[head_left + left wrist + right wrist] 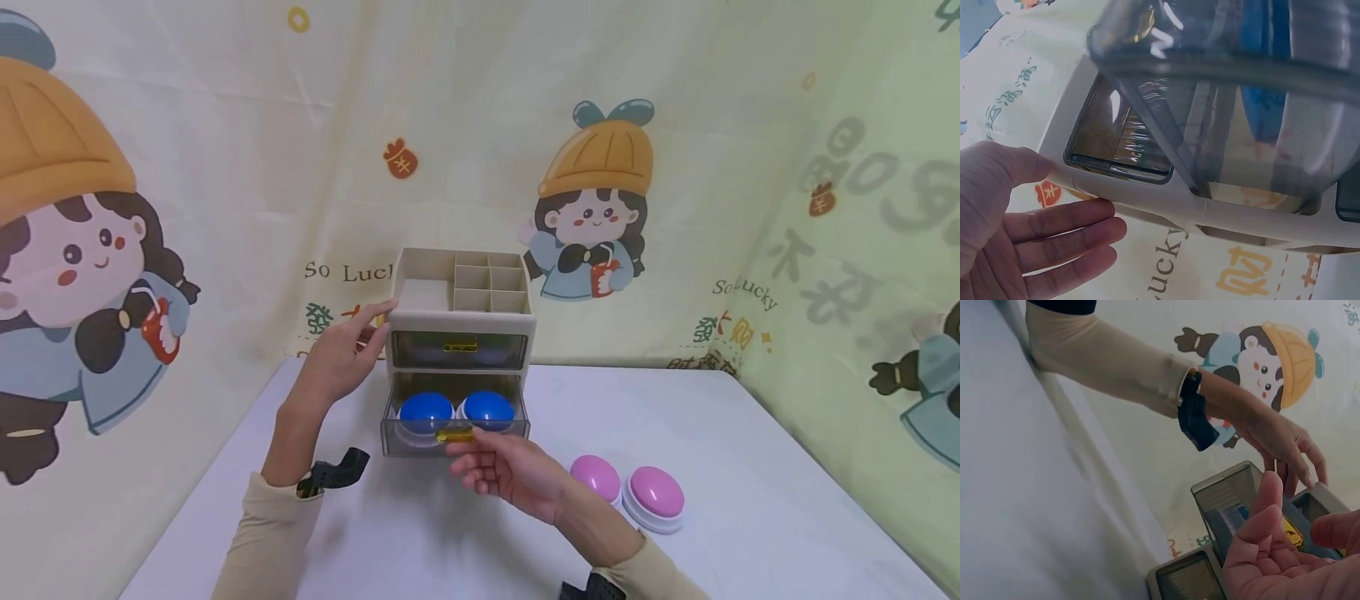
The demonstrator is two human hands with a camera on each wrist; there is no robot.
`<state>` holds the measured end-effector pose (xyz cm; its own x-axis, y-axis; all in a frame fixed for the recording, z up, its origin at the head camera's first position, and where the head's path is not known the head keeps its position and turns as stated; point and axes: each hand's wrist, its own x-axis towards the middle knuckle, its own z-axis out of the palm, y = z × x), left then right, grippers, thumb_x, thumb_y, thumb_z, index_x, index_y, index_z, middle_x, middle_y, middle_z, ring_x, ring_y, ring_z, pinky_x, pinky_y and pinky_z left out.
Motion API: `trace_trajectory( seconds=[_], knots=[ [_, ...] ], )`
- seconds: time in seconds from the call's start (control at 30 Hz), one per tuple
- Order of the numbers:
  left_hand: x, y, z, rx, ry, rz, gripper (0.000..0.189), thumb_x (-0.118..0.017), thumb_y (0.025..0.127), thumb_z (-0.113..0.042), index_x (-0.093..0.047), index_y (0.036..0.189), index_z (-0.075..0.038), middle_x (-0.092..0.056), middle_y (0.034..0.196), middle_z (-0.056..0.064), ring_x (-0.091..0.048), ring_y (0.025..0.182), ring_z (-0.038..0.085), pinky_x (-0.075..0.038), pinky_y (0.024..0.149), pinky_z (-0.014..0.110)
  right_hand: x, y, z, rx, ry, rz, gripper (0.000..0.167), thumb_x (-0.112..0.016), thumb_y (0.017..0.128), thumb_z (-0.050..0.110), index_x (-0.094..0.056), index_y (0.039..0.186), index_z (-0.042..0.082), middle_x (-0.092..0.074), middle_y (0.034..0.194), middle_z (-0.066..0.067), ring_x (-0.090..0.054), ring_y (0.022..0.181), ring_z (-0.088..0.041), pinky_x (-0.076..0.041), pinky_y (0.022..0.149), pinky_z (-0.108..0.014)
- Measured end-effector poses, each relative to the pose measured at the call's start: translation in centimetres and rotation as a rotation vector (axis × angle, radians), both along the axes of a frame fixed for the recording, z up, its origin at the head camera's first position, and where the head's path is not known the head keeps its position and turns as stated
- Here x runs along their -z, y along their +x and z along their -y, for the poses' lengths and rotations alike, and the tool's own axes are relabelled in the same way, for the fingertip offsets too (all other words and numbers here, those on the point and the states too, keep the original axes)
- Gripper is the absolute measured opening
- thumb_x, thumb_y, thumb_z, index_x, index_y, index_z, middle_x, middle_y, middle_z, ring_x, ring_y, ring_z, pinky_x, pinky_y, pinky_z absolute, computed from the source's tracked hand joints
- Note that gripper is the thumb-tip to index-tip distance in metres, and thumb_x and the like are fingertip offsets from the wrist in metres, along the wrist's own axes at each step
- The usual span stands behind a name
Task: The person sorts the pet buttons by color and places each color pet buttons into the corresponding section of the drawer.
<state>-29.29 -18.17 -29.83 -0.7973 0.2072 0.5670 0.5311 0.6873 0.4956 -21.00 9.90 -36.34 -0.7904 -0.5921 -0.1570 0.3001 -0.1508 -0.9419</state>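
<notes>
A beige desktop organizer (461,318) with smoky clear drawers stands upright on the table. My left hand (347,350) rests on its upper left side, thumb at the edge and fingers fairly straight, as the left wrist view shows. One lower drawer (395,444) is pulled out and holds two blue-domed push buttons (426,410) with white bases. At that drawer's front, my right hand (517,475) pinches the yellow handle (450,435) by its right end. Above it, the upper drawer (412,352) is closed. In the right wrist view, fingers partly cover the yellow handle (1291,532).
Two pink-domed push buttons (656,492) with white bases sit on the white table (757,467), beside my right forearm. The organizer's top has several open compartments (491,279). A printed cloth (465,100) hangs behind and around the table.
</notes>
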Motion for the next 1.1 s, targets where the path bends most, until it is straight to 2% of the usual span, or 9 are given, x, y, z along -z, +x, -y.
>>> trace_trajectory(
  seconds=[0.3, 0.6, 0.73, 0.97, 1.1],
  knots=[
    [0.0, 0.1, 0.1, -0.005, 0.002, 0.009, 0.043, -0.055, 0.107, -0.024, -0.053, 0.149, -0.02, -0.074, 0.111, 0.02, -0.073, 0.098, 0.035, -0.061, 0.078, 0.051, 0.3, -2.4, 0.6, 0.073, 0.019, -0.013, 0.056, -0.048, 0.108, 0.037, -0.056, 0.136, -0.011, -0.075, 0.098, 0.001, -0.066, 0.085, -0.009, -0.052, 0.08, -0.021],
    [-0.1, 0.1, 0.1, 0.011, 0.007, 0.0, 0.042, -0.055, 0.107, -0.023, -0.054, 0.148, -0.018, -0.074, 0.111, 0.021, -0.073, 0.098, 0.035, -0.06, 0.078, 0.052, 0.6, -5.1, 1.3, 0.164, -0.027, 0.02, 0.053, -0.048, 0.109, 0.033, -0.054, 0.137, -0.01, -0.075, 0.099, 0.0, -0.064, 0.084, -0.01, -0.049, 0.076, -0.019],
    [-0.1, 0.2, -0.1, 0.014, 0.011, 0.003, 0.042, -0.055, 0.107, -0.022, -0.054, 0.149, -0.018, -0.075, 0.11, 0.02, -0.073, 0.097, 0.034, -0.06, 0.078, 0.052, 0.4, -5.6, 1.4, 0.206, -0.035, 0.037, 0.049, -0.05, 0.107, 0.033, -0.058, 0.134, -0.007, -0.075, 0.097, 0.001, -0.062, 0.082, -0.009, -0.048, 0.073, -0.019],
    [-0.3, 0.8, -0.3, 0.011, 0.009, 0.004, 0.043, -0.056, 0.106, -0.021, -0.054, 0.148, -0.018, -0.075, 0.109, 0.02, -0.073, 0.096, 0.034, -0.06, 0.078, 0.051, 0.0, -5.8, 1.3, 0.253, -0.069, 0.046, 0.03, -0.052, 0.106, 0.029, -0.065, 0.112, 0.002, -0.076, 0.092, 0.001, -0.06, 0.078, -0.009, -0.047, 0.068, -0.02],
    [-0.4, 1.1, -0.3, 0.009, 0.01, 0.009, 0.043, -0.056, 0.106, -0.02, -0.054, 0.148, -0.017, -0.075, 0.109, 0.02, -0.073, 0.096, 0.034, -0.06, 0.078, 0.051, 0.0, -5.8, 1.2, 0.255, -0.071, 0.047, 0.031, -0.053, 0.106, 0.029, -0.065, 0.112, 0.002, -0.076, 0.091, 0.001, -0.062, 0.077, -0.009, -0.048, 0.067, -0.019]
  ],
)
